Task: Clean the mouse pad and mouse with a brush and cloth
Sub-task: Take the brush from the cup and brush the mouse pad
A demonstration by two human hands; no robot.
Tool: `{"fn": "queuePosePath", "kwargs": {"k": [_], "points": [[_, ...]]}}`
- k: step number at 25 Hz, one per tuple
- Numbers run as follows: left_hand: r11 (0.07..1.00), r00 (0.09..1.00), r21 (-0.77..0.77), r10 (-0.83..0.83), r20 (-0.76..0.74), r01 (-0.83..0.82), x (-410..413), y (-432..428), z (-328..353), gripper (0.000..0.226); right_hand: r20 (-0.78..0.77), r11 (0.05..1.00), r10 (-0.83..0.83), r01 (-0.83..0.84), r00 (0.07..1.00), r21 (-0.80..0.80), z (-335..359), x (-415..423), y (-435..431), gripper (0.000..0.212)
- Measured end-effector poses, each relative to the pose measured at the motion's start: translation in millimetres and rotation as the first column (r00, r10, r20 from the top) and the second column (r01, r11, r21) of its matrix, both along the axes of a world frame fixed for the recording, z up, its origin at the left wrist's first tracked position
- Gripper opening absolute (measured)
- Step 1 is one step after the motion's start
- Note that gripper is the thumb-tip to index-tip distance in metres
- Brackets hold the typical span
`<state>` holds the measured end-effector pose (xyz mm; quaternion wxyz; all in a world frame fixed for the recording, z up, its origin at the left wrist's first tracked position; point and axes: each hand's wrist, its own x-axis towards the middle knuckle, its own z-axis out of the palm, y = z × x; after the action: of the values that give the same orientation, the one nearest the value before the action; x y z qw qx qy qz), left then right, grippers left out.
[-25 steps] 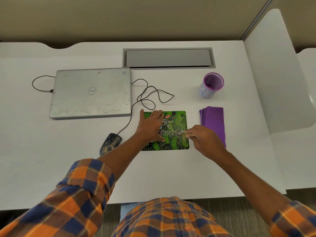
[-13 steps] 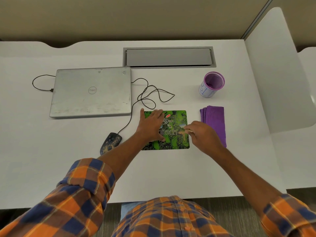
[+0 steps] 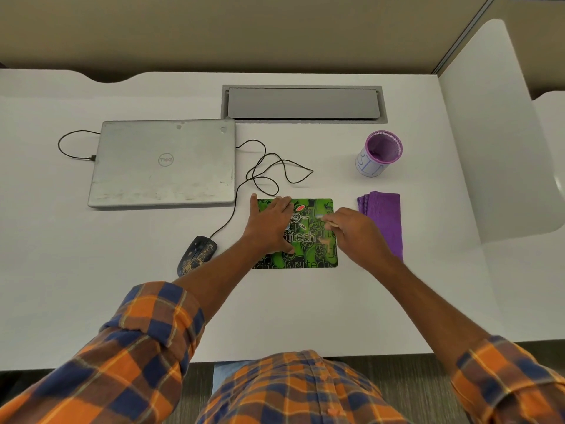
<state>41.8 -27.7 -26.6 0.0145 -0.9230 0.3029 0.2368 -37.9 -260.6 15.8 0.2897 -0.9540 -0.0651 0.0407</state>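
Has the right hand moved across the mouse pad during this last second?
Yes. The right hand, pinching the brush, has slid away from the person toward the far edge of the mouse pad, which has stayed beside the purple cloth.

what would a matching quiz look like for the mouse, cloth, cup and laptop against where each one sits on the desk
Things
1. mouse
2. cloth
3. cup
4. laptop

Places and states
A. closed, behind and to the left of the mouse pad
B. folded, just right of the mouse pad
C. left of the mouse pad, speckled with dirt
D. upright, behind the cloth

Pairs: 1-C, 2-B, 3-D, 4-A
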Motion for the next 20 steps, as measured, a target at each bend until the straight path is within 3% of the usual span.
{"fn": "queuePosePath", "kwargs": {"k": [5, 9, 16, 20], "points": [[1.0, 1.0, -0.004, 0.003, 0.0, -0.003, -1, 0, 0, 0.128, -0.018, 0.997, 0.062, -0.062, 0.998, -0.035, -5, -34, 2, 0.019], [1.0, 1.0, 0.003, 0.006, -0.011, -0.006, 0, -1, 0, 0.128, -0.031, 0.996, 0.075, -0.076, 0.997, -0.043, -3, -64, 0, 0.023], [1.0, 1.0, 0.002, 0.004, -0.011, -0.004, 0, -1, 1, 0.128, 0.081, 0.998, -0.066, 0.064, 0.995, 0.025, 0, -15, -13, 0.025], [1.0, 1.0, 0.008, 0.005, -0.01, -0.005, 0, -1, 1, 0.128, 0.048, 1.0, -0.02, 0.021, 0.999, -0.011, -5, -11, -12, 0.022]]}}
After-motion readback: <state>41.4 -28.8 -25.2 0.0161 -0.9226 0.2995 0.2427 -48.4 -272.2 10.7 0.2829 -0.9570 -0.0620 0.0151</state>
